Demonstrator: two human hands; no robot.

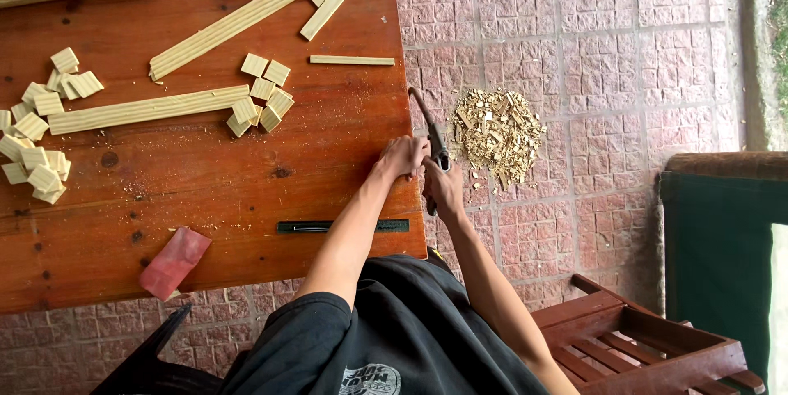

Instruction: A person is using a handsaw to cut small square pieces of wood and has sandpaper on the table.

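My left hand [402,157] rests closed on the right edge of the reddish wooden table [205,190], pressing on something small that I cannot make out. Touching it, just off the edge, my right hand [443,186] grips the handle of a dark, narrow-bladed cutting tool [433,136]. The blade points away from me along the table edge. Beyond the hands, a pile of pale wood chips [497,132] lies on the pink paving.
Long pale wood strips [148,109] and several small cut blocks [263,104] lie across the table. A black ruler [343,226] and a red block [174,262] sit near its front edge. A slatted wooden seat [640,337] stands at lower right, beside a green panel [722,239].
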